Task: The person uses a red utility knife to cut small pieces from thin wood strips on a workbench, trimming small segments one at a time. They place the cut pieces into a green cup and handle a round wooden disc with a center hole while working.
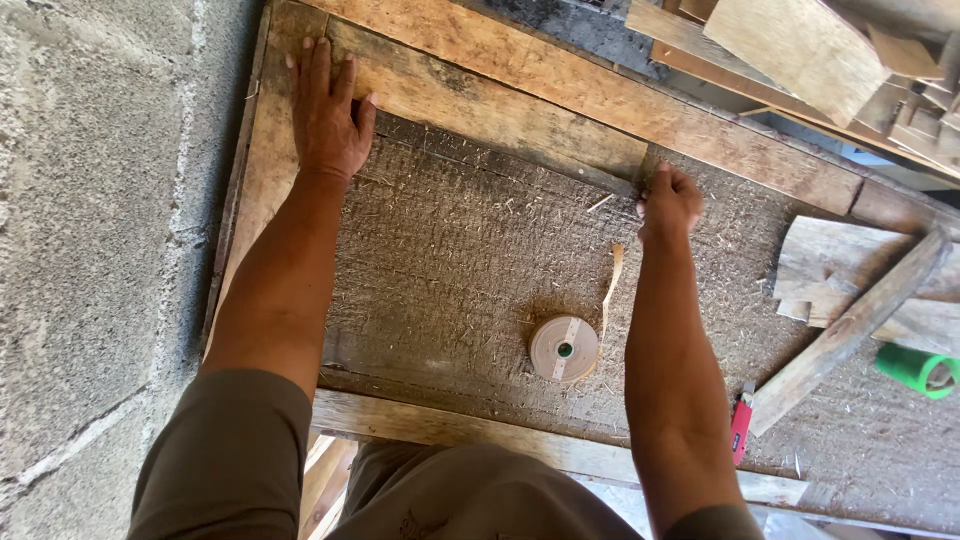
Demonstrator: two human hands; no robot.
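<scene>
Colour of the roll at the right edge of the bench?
Green roll, clearest in the head view.

Daylight, soft and even; scene bright throughout, no harsh glare. Short, soft shadow under the flat left hand (326, 110) and along its forearm, falling toward the rough brown fibre board (470, 270). Closed right hand (668, 200) casts a faint shadow just below its wrist. Small round tan tape roll (564, 348), near the right forearm, sits in a dim halo of shade. Focus sharp at both hands; board grain crisp. Pale stacked wooden offcuts (800, 45) beyond the right hand look slightly washed out. Wide-angle stretch at frame edges; grey concrete block wall (100, 250) left of the left hand bows a little.
</scene>
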